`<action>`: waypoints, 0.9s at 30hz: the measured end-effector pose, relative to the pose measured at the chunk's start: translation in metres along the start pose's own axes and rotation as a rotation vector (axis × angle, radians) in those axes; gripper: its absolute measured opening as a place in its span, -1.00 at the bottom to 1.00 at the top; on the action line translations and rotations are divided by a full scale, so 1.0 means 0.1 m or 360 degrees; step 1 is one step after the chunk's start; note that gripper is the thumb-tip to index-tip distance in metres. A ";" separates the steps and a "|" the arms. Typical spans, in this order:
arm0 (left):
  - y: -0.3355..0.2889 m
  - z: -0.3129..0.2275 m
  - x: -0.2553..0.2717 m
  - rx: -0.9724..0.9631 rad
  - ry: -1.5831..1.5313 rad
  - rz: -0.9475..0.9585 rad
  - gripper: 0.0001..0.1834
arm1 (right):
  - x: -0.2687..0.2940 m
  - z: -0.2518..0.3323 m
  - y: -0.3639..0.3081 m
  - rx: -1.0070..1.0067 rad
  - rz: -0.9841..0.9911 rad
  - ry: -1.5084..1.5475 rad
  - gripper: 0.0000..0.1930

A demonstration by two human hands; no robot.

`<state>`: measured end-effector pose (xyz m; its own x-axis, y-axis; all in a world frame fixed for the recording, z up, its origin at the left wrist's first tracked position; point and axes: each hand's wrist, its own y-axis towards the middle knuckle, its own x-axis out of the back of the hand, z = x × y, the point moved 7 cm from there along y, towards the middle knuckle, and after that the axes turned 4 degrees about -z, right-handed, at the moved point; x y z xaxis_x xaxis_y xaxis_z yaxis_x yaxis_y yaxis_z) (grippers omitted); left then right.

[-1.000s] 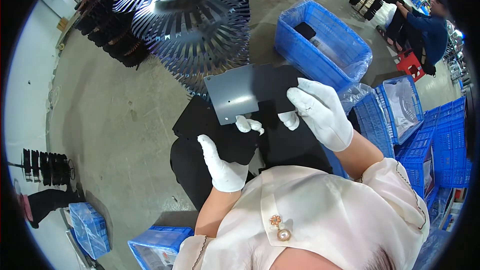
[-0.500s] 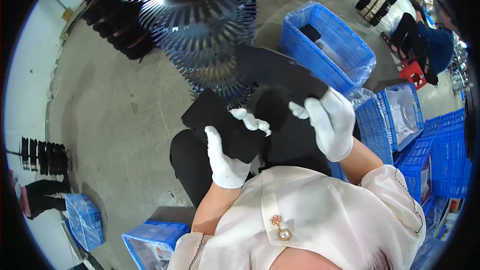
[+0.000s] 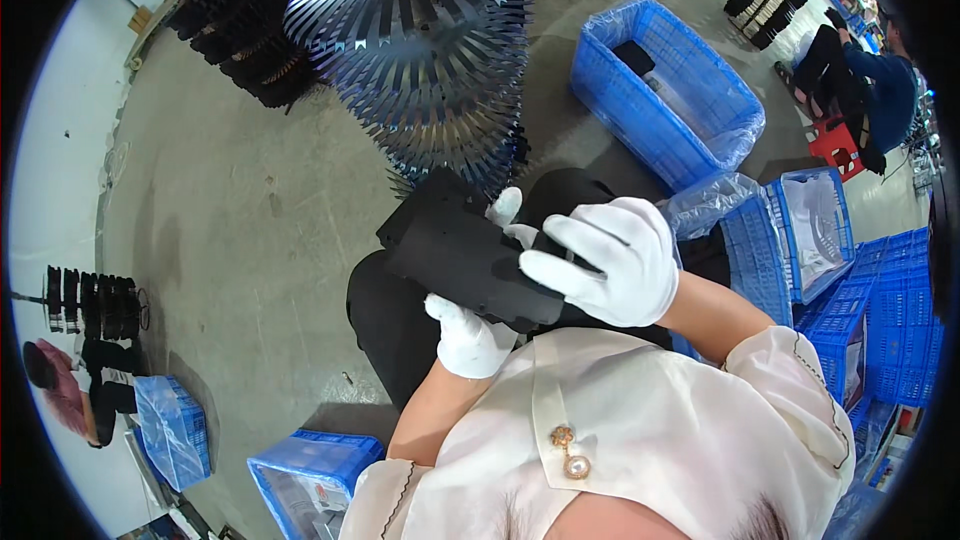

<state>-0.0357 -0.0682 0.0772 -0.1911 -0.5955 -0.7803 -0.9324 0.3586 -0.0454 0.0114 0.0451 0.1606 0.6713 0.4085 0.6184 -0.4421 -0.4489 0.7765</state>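
My left hand (image 3: 472, 342), in a white glove, is closed round a stack of thin black plates from below, with its thumb along the near edge and fingertips showing at the far side. On top lies one black plate (image 3: 465, 258), slanting down to the right. Behind it the corner of another black plate (image 3: 432, 202) sticks out. My right hand (image 3: 615, 265), also gloved in white, pinches the right end of the top plate between thumb and fingers. How many plates are in the stack I cannot tell. Both hands are above my lap.
A tiered round rack of shiny metal strips (image 3: 430, 70) stands just ahead. To its right is a lined blue crate (image 3: 670, 90) with a black piece inside. More blue crates (image 3: 810, 230) stand at my right, another (image 3: 315, 475) at lower left. People sit at far right and left.
My right hand has moved left and brought its black plate from beside the rack onto the plates in my left hand. At far left, a person has leaned into view.
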 end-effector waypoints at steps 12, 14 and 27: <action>-0.08 -0.02 -0.09 0.0006 0.0201 0.0321 -0.06 | 0.12 -0.06 -0.04 -0.0222 0.0114 0.0340 -0.59; -0.07 0.04 -0.11 0.0094 0.0169 0.0411 -0.18 | 0.22 -0.20 -0.04 -0.0306 0.0017 0.0480 -0.64; -0.52 0.84 -0.48 0.1009 -0.0380 0.1145 -0.28 | -0.39 -0.30 -0.24 -0.1449 0.0997 0.2964 -0.52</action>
<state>0.0476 0.0019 0.0651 -0.5160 0.0512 -0.8551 -0.2678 0.9386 0.2178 -0.0218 0.0639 0.1211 -0.5842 0.7462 -0.3191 -0.7781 -0.6267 -0.0411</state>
